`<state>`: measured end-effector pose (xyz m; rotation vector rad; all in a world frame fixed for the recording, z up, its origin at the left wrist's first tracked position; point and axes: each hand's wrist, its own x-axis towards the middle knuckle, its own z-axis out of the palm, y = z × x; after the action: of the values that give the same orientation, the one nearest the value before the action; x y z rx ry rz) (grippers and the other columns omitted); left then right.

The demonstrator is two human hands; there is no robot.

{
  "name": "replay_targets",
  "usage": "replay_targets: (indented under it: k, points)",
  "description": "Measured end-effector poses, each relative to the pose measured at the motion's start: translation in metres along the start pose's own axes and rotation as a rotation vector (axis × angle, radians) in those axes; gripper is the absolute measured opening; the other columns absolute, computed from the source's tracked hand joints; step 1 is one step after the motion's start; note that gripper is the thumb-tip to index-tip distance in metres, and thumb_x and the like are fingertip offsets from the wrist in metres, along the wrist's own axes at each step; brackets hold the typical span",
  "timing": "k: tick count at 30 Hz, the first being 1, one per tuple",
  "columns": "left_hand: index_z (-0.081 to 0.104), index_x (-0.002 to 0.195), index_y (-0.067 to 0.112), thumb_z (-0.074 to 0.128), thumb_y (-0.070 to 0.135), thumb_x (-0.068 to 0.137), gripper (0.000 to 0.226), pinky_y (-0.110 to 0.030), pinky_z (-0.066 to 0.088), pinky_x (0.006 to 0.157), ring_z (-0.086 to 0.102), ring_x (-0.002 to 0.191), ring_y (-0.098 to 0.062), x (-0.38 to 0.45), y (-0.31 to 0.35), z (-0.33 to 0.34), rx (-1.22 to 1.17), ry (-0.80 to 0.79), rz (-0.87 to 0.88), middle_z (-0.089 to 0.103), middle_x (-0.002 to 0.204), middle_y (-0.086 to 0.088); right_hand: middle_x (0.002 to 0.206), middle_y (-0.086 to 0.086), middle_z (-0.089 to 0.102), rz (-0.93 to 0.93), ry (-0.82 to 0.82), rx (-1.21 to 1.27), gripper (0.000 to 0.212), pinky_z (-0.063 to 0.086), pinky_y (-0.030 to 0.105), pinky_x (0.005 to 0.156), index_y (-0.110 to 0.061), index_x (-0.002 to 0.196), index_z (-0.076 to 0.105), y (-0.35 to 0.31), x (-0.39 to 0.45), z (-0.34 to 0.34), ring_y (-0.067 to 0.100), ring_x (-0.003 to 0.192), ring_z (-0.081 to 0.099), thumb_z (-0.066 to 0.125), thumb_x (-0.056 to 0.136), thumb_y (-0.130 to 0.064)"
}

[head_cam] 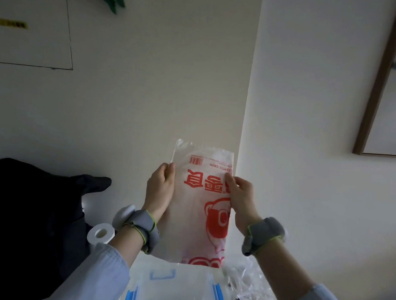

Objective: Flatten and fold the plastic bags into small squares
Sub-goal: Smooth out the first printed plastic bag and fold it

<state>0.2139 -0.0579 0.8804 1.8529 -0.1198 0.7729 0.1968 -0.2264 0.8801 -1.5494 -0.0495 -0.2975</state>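
Thin clear plastic printed in red, the bag (199, 208) hangs upright in the air, held up in front of the pale wall (149, 92). The left hand (159, 189) pinches the bag's left edge, thumb on the near face; the right hand (240, 196) pinches its right edge the same way. Grey bands wrap both wrists. Below the bag sits a clear box with blue clips (172, 288), crumpled clear plastic (244, 279) to the bag's lower right, a white paper roll (101, 234) to its lower left.
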Motion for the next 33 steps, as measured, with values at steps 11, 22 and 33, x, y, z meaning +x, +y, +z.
replay_targets:
  k: [11,22,33]
  points:
    - [0.039,0.072,0.013,0.037,0.035,0.098,0.034,-0.035,0.037,0.066,0.047,0.070,-0.024,0.001,-0.033,-0.013,-0.195,0.166,-0.177,0.047,0.069,-0.005,0.106,0.012,0.070,0.218,-0.498,-0.112,0.045,0.054,0.044,0.087,-0.006,0.110,0.062,0.034,-0.005,0.011,0.029,0.096,0.067,0.071,0.075,-0.033]
    - [0.055,0.119,0.011,0.093,0.041,0.029,0.102,-0.026,0.056,0.066,0.070,0.089,-0.023,-0.001,-0.068,-0.037,-0.607,-0.565,-0.406,0.072,0.101,-0.007,0.105,0.013,0.070,0.222,-0.459,-0.160,0.038,0.055,0.045,0.085,-0.005,0.107,0.062,0.048,0.006,0.012,0.030,0.093,0.068,0.071,0.076,-0.025]
    - [0.059,0.118,0.012,0.088,0.028,0.054,0.072,-0.030,0.056,0.075,0.065,0.103,-0.028,-0.001,-0.081,-0.049,-0.713,-0.744,-0.482,0.067,0.115,-0.012,0.088,0.010,0.074,0.127,-0.218,0.108,0.031,0.059,0.033,0.066,-0.009,0.096,0.066,0.045,0.014,0.024,0.025,0.076,0.071,0.051,0.090,-0.035]
